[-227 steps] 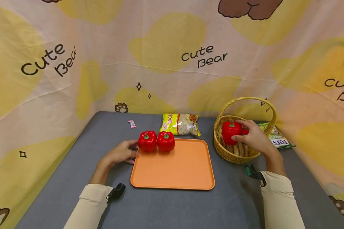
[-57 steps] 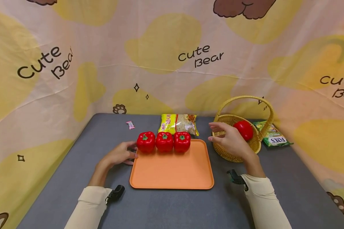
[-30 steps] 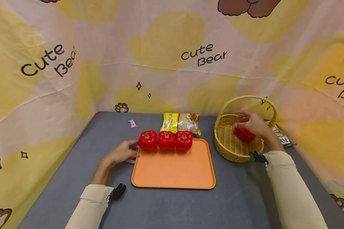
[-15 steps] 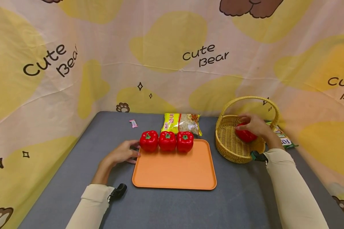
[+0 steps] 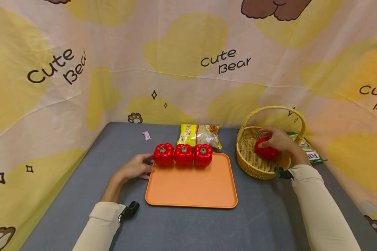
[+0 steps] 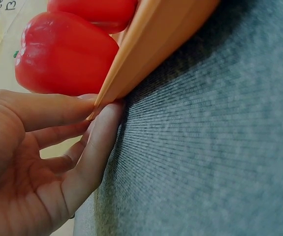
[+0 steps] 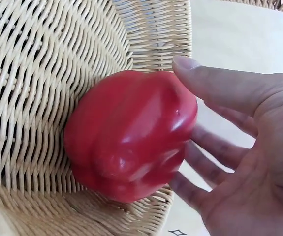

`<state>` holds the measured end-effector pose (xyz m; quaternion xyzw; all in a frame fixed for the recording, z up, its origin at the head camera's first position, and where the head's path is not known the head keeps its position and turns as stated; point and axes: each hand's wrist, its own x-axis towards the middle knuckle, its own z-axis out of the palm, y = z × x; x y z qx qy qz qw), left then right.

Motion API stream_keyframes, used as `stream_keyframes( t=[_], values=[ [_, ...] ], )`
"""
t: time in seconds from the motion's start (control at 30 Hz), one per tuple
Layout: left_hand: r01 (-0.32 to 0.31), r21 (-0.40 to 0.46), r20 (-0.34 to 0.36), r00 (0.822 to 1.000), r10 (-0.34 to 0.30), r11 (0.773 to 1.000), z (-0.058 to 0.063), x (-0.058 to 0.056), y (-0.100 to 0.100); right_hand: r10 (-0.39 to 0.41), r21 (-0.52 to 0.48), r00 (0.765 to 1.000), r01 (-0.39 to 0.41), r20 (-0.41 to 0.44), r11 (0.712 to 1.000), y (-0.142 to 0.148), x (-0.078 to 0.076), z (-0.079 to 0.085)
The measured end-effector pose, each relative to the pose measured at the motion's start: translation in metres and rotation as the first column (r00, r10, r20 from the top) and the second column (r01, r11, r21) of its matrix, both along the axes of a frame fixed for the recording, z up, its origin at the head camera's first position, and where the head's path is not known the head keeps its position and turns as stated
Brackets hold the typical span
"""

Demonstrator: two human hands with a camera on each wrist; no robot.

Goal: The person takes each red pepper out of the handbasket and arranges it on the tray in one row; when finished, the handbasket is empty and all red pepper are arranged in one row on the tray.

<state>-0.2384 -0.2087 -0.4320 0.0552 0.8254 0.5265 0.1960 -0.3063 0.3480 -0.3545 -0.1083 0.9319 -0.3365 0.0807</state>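
Note:
In the head view, my left hand (image 5: pixel 133 168) is at the left edge of an orange tray (image 5: pixel 191 190); the left wrist view shows thumb and fingers pinching its rim (image 6: pixel 112 81). Three red bell peppers stand in a row along the tray's back edge: a left one (image 5: pixel 163 154), a middle one (image 5: pixel 183 155) and a right one (image 5: pixel 202 155), green stems up. My right hand (image 5: pixel 281 141) reaches into a wicker basket (image 5: pixel 252 169) and grips another bell pepper (image 7: pixel 131 132), which lies on its side against the woven wall. Its thumb is on top, its other fingers partly hidden behind the pepper.
A yellow and clear food bag (image 5: pixel 201 136) lies behind the tray. One small pink wrapped candy (image 5: pixel 146 135) is at the back left. Behind the basket sits a green FOX'S packet (image 5: pixel 312 153), partly covered by the right arm. The basket's tall handle (image 5: pixel 271 107) arches overhead.
A third bell pepper has gone from basket to tray. My right hand then returned to the basket and took hold of another pepper, now shifted slightly left. My left hand stayed put.

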Motion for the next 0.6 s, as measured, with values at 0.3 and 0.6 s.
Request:
stream_keyframes(
  t=[0.3, 0.6],
  values=[
    [0.018, 0.012, -0.017, 1.0, -0.018, 1.0, 0.0027, 0.003, 0.0012, -0.015, 0.087, 1.0, 0.014, 0.017, 0.996, 0.0046, -0.001, -0.0014],
    [0.013, 0.011, -0.018, 1.0, -0.013, 1.0, 0.003, 0.0035, 0.0006, -0.029, 0.11, 0.999, 0.025, 0.043, 0.994, 0.0063, 0.0005, -0.0006]
  ],
)
